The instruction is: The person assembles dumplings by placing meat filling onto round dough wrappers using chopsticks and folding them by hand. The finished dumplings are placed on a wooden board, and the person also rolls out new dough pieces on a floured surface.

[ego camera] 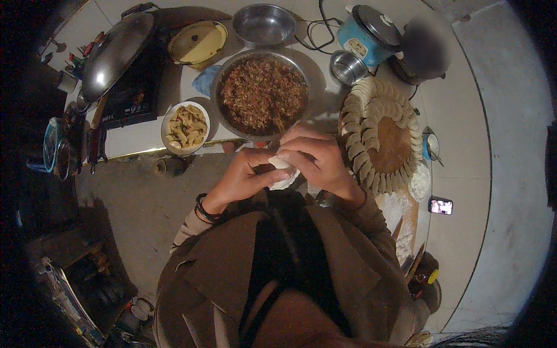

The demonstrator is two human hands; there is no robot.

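A white dough dumpling (283, 179) is held between my two hands in front of my body. My left hand (248, 176) grips it from the left, thumb along its lower side. From the right, my right hand (315, 161) pinches its upper edge. Just beyond the hands stands a large steel bowl (214, 82) of brown minced filling (263, 89), and a stick-like utensil rests in it near my right fingers. To the right, a round wooden board (391, 143) carries rings of folded dumplings (361, 143). How far the held dumpling's edge is sealed is hidden by my fingers.
A plate of yellowish food (187, 126) sits at the counter edge, left of the bowl. Beyond are a wok (117, 56), an empty steel basin (263, 25), a small steel pot (348, 68) and a blue rice cooker (367, 37). Flour (420, 180) and a phone (441, 206) lie right.
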